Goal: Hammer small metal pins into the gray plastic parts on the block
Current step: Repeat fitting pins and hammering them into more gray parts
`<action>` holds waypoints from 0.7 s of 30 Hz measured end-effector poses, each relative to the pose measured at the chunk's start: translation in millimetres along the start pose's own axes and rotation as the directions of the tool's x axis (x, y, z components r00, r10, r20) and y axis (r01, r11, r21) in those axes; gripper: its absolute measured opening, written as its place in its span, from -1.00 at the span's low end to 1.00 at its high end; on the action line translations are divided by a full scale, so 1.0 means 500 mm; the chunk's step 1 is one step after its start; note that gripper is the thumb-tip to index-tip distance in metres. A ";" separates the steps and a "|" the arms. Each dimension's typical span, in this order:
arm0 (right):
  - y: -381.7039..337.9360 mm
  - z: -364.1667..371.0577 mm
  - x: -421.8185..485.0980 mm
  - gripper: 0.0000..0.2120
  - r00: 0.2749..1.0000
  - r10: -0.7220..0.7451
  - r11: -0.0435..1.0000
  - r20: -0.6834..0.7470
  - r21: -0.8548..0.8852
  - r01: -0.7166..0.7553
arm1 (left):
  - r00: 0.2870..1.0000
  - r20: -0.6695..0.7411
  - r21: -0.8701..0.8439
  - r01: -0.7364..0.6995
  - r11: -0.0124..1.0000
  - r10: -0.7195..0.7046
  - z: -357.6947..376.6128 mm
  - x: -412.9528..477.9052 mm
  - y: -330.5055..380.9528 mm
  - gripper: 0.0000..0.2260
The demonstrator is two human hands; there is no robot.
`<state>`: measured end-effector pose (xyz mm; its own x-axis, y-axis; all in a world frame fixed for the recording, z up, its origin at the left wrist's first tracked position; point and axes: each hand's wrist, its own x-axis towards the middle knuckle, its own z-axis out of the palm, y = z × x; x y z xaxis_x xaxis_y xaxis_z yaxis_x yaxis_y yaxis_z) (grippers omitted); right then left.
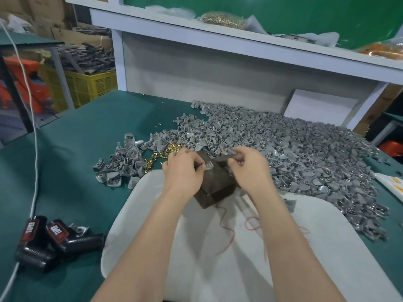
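Currently a gray part point(208, 166) is being seated on top of the block point(214, 186), which is sitting on the far end of the white pad point(218, 258), mid-table. The part is being pinched between thumb and forefinger of the left hand point(183, 171), with the other fingers curled in. The right hand point(247, 171) is being held just beside it, over the block's right edge, with fingers curled. Whether anything is being gripped there can't be told, as it's blurred. No hammer is being made out clearly.

Likely step: the part and pin are being loaded ahead of the strike. To do it well:
- the part is being pressed flat into its seat, not left tilted
- the pin is being stood upright in its hole before any blow
- holding fingers are being kept low and off the strike line
- a light setting tap is being given first, then a firm one
- the block is being kept square on the pad so it isn't rocking

Brass pins point(162, 155) are lying loose just left of the block, within easy reach. The main heap point(294, 153) of gray parts is piled behind and to the right, with a smaller pile point(122, 164) to the left. Red thread point(226, 234) is trailing over the pad, so it's best kept from being snagged.
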<state>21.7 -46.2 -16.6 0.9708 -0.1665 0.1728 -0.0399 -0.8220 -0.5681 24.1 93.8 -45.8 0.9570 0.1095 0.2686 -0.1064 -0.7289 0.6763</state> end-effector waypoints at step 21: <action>-0.005 -0.080 -0.075 -0.68 0.941 -0.308 0.951 -0.143 -0.018 0.308 | 0.998 -0.040 -0.012 0.039 0.999 -0.039 0.002 0.005 -0.006 -0.94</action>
<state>-24.0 -59.6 10.3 0.8915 0.0183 0.4527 0.2571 -0.8431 -0.4723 27.2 95.6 -47.7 0.9487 0.1651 0.2695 -0.0725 -0.7162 0.6941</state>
